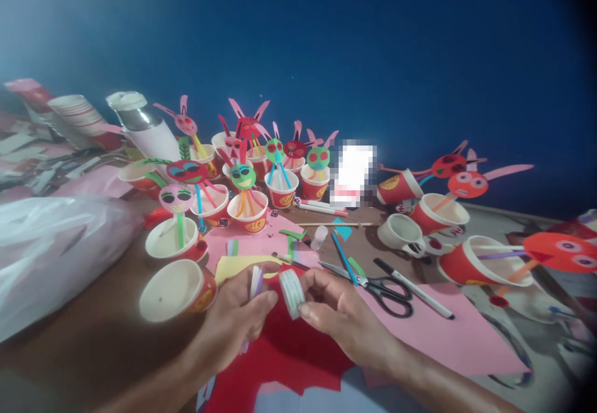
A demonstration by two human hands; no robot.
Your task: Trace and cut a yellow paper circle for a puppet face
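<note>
My left hand (233, 320) is closed around what look like purple and white straws (255, 281), their tops above the thumb and a lower end below the palm. Facing it, my right hand (349, 316) pinches a small roll of tape (292, 293) between thumb and fingers. The tape and the straws are a little apart. Under both hands lies red paper (289, 357) with a ragged cut edge. Black-handled scissors (387, 292) rest just beyond my right hand, beside a blue straw (345, 259).
Several red paper cups with paper faces on straws stand behind, such as a green one (242, 176). An unadorned cup (170, 292) tilts left of my hands. A marker (415, 288) lies on pink paper (448, 338). A plastic bag (56, 251) bulges at left; a mug (396, 234) stands right.
</note>
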